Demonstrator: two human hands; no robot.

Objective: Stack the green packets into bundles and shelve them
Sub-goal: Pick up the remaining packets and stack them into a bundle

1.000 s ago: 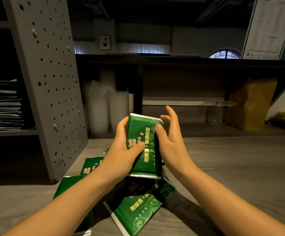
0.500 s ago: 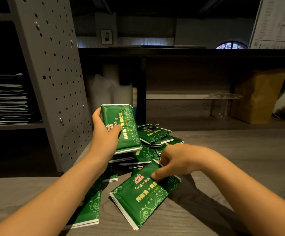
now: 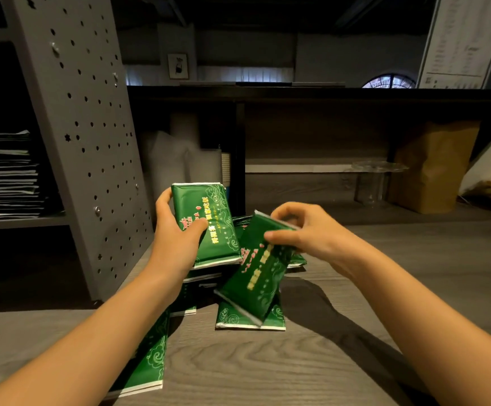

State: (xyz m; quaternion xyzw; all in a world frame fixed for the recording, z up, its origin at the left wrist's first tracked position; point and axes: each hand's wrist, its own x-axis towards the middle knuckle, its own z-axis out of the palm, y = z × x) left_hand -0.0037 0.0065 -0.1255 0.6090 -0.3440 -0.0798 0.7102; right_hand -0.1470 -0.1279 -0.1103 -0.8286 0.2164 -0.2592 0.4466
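Nearest us, loose green packets (image 3: 147,361) lie scattered on the wooden table (image 3: 385,303), unbundled. We judge the task early. Our left hand (image 3: 177,230) grips a bundle (image 3: 206,221) above the pile, its count unclear. Our right hand (image 3: 311,232) pinches one lifted packet (image 3: 256,276) just beside it. Shelving is not begun. Beyond, a perforated panel (image 3: 86,142) flanks the shelf (image 3: 18,222) of stacked papers (image 3: 4,177). A brown bag (image 3: 432,168) stands far right.

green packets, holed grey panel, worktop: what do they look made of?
The green packets: probably thin plastic film, slightly glossy, printed, with white sealed ends. The grey panel: likely painted sheet metal, matte, with punched holes and screw heads. The worktop: grey wood grain, matte; solid wood or laminate, cannot tell.
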